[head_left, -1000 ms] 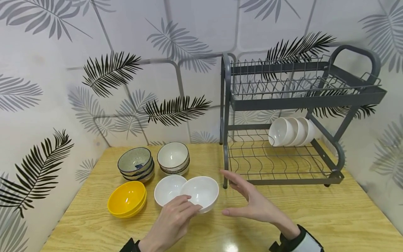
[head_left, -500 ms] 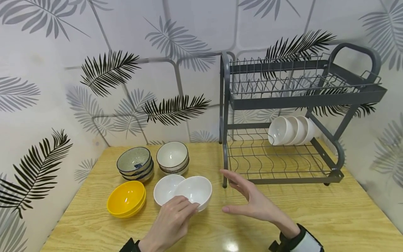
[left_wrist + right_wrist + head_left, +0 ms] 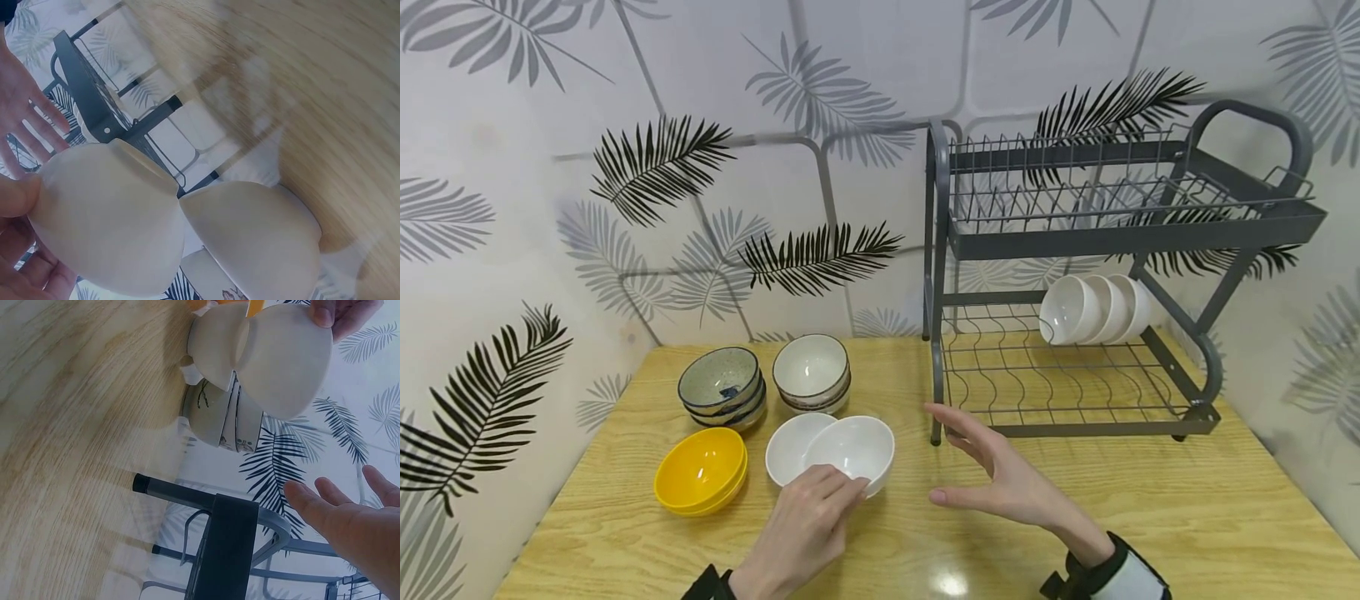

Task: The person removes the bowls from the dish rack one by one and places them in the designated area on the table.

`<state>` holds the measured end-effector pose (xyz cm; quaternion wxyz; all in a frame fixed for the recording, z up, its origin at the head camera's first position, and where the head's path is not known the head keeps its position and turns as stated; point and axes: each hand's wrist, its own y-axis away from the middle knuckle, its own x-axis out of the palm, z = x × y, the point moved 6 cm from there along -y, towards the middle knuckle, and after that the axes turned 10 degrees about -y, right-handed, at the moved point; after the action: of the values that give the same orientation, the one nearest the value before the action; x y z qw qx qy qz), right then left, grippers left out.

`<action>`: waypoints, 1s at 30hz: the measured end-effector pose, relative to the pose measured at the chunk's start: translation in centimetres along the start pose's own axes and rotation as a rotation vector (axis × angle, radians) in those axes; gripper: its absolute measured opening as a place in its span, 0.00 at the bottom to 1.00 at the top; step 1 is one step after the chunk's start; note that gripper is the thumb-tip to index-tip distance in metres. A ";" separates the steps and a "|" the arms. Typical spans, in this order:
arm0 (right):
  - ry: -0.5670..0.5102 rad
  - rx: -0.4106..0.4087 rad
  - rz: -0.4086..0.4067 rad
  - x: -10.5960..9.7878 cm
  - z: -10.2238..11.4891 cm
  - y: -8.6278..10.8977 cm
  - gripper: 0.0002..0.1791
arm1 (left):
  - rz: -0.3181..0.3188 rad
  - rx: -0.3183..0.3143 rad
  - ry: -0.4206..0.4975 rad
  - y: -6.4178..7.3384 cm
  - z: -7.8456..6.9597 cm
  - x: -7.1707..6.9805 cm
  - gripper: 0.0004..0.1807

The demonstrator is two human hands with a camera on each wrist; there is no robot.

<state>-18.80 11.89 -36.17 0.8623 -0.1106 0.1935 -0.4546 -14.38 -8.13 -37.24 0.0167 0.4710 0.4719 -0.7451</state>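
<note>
My left hand [image 3: 808, 521] pinches the near rim of a white bowl [image 3: 853, 450] between thumb and fingers, tilting it. In the left wrist view that held bowl [image 3: 109, 219] hangs above the table, its side close to a second white bowl [image 3: 256, 234]. The second white bowl [image 3: 788, 446] stands on the table, partly covered by the held one in the head view. To the right, my right hand [image 3: 1000, 479] hovers with thumb and fingers spread, holding nothing, just in front of the rack's left leg.
A grey two-tier dish rack [image 3: 1135, 242] stands at the back right; three white bowls [image 3: 1067, 312] lean on its lower tier. At the left are stacked yellow bowls [image 3: 700, 471], blue-rimmed bowls [image 3: 718, 379] and brown-rimmed bowls [image 3: 808, 371]. The wooden table [image 3: 1150, 517] meets a leaf-patterned wall.
My left hand has shifted the held white bowl leftward, so that it overlaps more of the standing white bowl. The right hand stays in the same place.
</note>
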 end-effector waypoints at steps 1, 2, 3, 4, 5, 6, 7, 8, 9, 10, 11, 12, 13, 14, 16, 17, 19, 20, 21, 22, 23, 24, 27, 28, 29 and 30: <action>0.000 0.001 0.001 0.0 0.0 0.0 0.46 | 0.002 0.000 -0.006 0.0 0.0 0.0 0.12; 0.000 0.004 0.001 0.0 0.0 0.0 0.46 | 0.003 0.001 -0.012 0.0 0.0 0.0 0.12; -0.001 0.005 0.002 0.0 0.0 0.1 0.46 | 0.003 0.001 -0.014 0.0 0.0 0.0 0.12; -0.002 0.007 0.002 0.0 -0.1 0.1 0.45 | 0.002 0.001 -0.017 0.1 0.0 0.0 0.12; -0.002 0.008 0.002 0.0 -0.1 0.1 0.45 | -0.001 0.001 -0.019 0.1 0.1 0.0 0.12; -0.004 0.010 0.002 0.0 -0.1 0.1 0.45 | -0.004 0.000 -0.021 0.1 0.1 0.0 0.12; -0.005 0.009 0.003 0.0 -0.1 0.1 0.45 | -0.009 0.000 -0.023 0.1 0.1 0.0 0.11; -0.007 0.009 0.002 0.0 -0.1 0.1 0.45 | -0.015 -0.001 -0.025 0.1 0.1 -0.1 0.11; -0.009 0.006 0.002 0.0 -0.1 0.1 0.45 | -0.021 -0.002 -0.027 0.1 0.1 -0.1 0.11; -0.008 0.004 0.002 0.0 -0.1 0.1 0.45 | -0.026 -0.002 -0.032 0.1 0.2 -0.2 0.11; -0.008 0.003 0.001 0.0 -0.1 0.1 0.45 | -0.030 -0.003 -0.036 0.1 0.2 -0.2 0.11; -0.007 0.001 0.001 -0.1 -0.1 0.1 0.45 | -0.032 -0.004 -0.040 0.1 0.2 -0.2 0.10; -0.007 0.001 0.001 -0.1 -0.1 0.1 0.45 | -0.032 -0.006 -0.042 0.1 0.2 -0.3 0.10; -0.005 0.000 0.000 -0.1 -0.2 0.2 0.45 | -0.029 -0.009 -0.044 0.1 0.2 -0.3 0.10; -0.003 0.000 0.001 -0.1 -0.2 0.2 0.45 | -0.021 -0.012 -0.047 0.1 0.2 -0.3 0.10; -0.004 0.000 0.001 -0.1 -0.2 0.2 0.45 | -0.019 -0.013 -0.047 0.1 0.2 -0.3 0.10; -0.006 0.000 0.001 -0.1 -0.3 0.2 0.45 | -0.007 -0.020 -0.050 0.2 0.3 -0.2 0.09; -0.007 0.000 0.001 -0.1 -0.3 0.2 0.45 | -0.001 -0.023 -0.052 0.2 0.3 -0.2 0.09; -0.010 0.000 0.002 -0.1 -0.3 0.2 0.45 | 0.004 -0.025 -0.055 0.2 0.4 -0.2 0.09; -0.009 -0.005 0.003 0.0 -0.2 0.2 0.45 | 0.012 -0.028 -0.058 0.2 0.4 -0.2 0.08; -0.010 -0.004 0.004 0.0 -0.2 0.2 0.45 | 0.015 -0.030 -0.061 0.3 0.5 -0.2 0.09; -0.012 -0.003 0.004 0.0 -0.2 0.2 0.45 | 0.021 -0.034 -0.063 0.3 0.5 -0.2 0.08; -0.009 0.003 0.004 -0.1 -0.2 0.2 0.45 | 0.012 -0.031 -0.077 0.4 0.6 -0.2 0.09; -0.005 0.006 0.004 -0.1 -0.2 0.2 0.45 | 0.001 -0.028 -0.080 0.4 0.7 -0.3 0.09; -0.005 0.013 0.003 -0.1 -0.3 0.2 0.45 | -0.010 -0.026 -0.084 0.4 0.7 -0.3 0.10; -0.005 0.013 0.003 -0.1 -0.3 0.2 0.45 | -0.021 -0.024 -0.088 0.4 0.8 -0.3 0.10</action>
<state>-18.83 12.05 -36.48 0.8642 -0.1057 0.1886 -0.4544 -14.51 -9.06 -37.23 0.0354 0.4325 0.4844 -0.7596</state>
